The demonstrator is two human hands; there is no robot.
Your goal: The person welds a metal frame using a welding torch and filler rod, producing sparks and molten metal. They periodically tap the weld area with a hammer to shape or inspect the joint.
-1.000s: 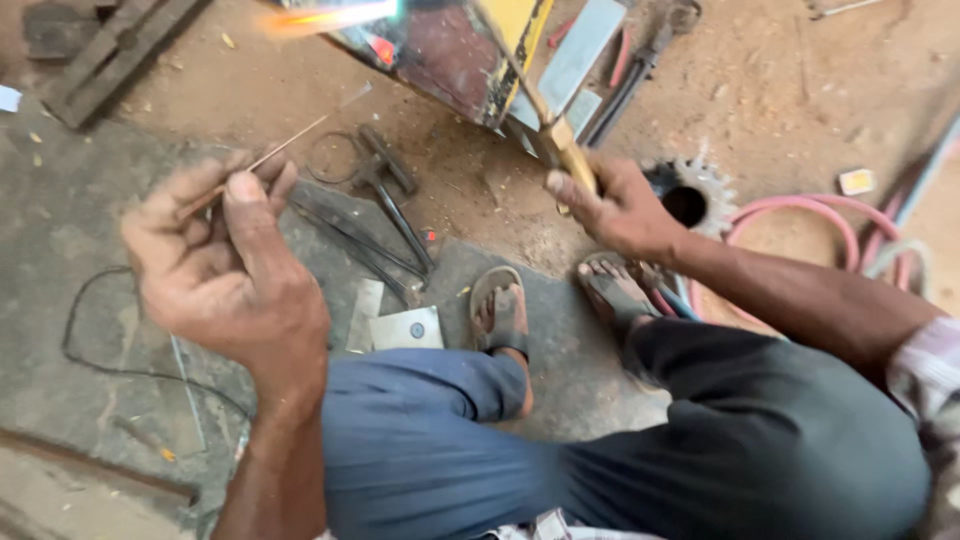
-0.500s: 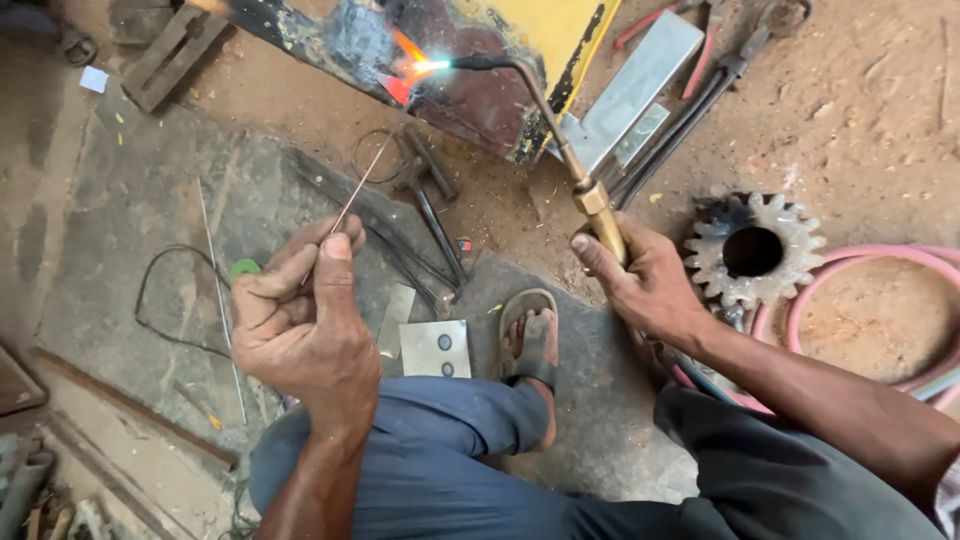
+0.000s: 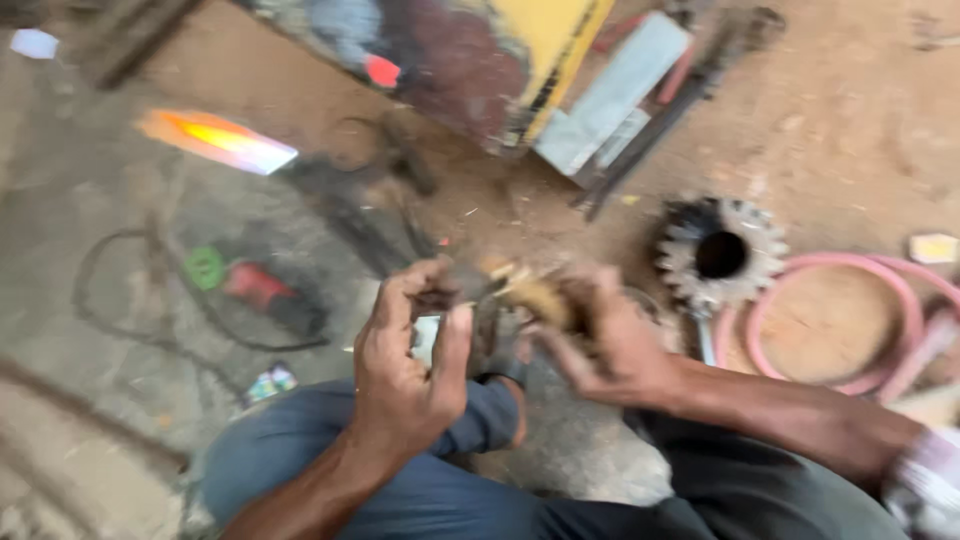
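Brass-coloured torch handle (image 3: pixel 535 295) lying blurred between both hands at frame centre, above the knee. Right hand (image 3: pixel 610 340) wrapping it from 3 o'clock, fingers curled. Left hand (image 3: pixel 410 365) closing at 9 o'clock, thumb raised; contents too blurred to tell. Flame (image 3: pixel 215 140) streaking at 10 o'clock, gear (image 3: pixel 720 250) at 2 o'clock.

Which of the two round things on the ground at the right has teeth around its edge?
The dark metal gear, beside the person's right hand. Its rim is toothed around a round centre hole; the pink hose coil is only a smooth loop.
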